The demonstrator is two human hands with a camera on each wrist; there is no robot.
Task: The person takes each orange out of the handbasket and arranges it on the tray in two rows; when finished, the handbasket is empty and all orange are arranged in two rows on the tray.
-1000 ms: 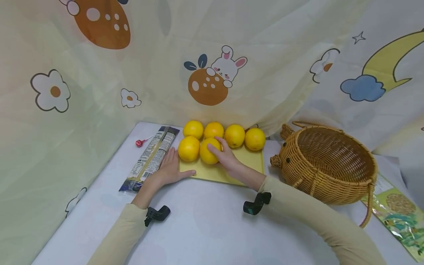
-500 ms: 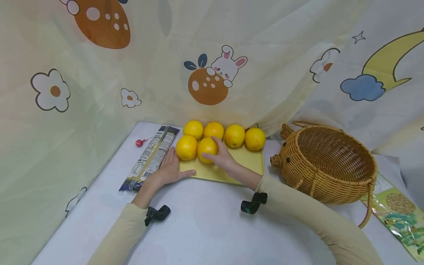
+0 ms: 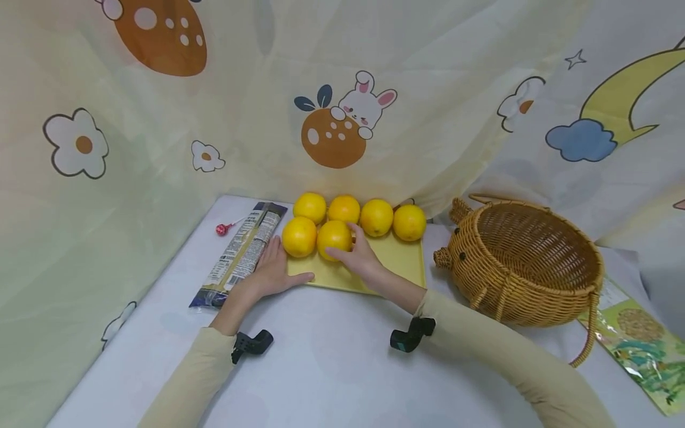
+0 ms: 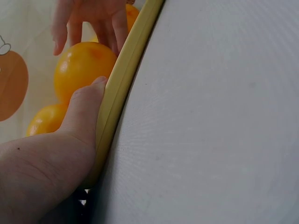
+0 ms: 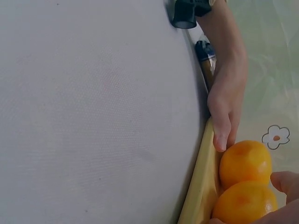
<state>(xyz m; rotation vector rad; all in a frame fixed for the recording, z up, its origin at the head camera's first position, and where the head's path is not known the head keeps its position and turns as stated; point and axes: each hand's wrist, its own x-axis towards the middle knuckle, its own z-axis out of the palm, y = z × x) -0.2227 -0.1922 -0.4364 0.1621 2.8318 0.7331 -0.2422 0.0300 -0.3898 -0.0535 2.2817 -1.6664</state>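
Note:
Several oranges sit on a yellow tray (image 3: 401,261): a back row and two in front. My right hand (image 3: 363,255) is around the front right orange (image 3: 334,238), its thumb in front; a narrow gap shows between orange and palm. In the left wrist view, the right hand's fingers (image 4: 120,28) look spread and fairly straight. Touching that orange is the front left orange (image 3: 298,236). My left hand (image 3: 270,273) lies flat at the tray's left end, thumb out along the front rim, fingers beside a long printed packet (image 3: 241,255). The far fingertips are partly hidden.
A pig-shaped wicker basket (image 3: 530,267) stands right of the tray. Under its right side lies a green and yellow printed packet (image 3: 637,345). A red lollipop (image 3: 223,229) is left of the long packet. A patterned cloth (image 3: 257,119) hangs behind.
The two front oranges have shifted slightly left with my right hand. Since then that hand has loosened and drawn back a little to the right. My left hand has stayed put.

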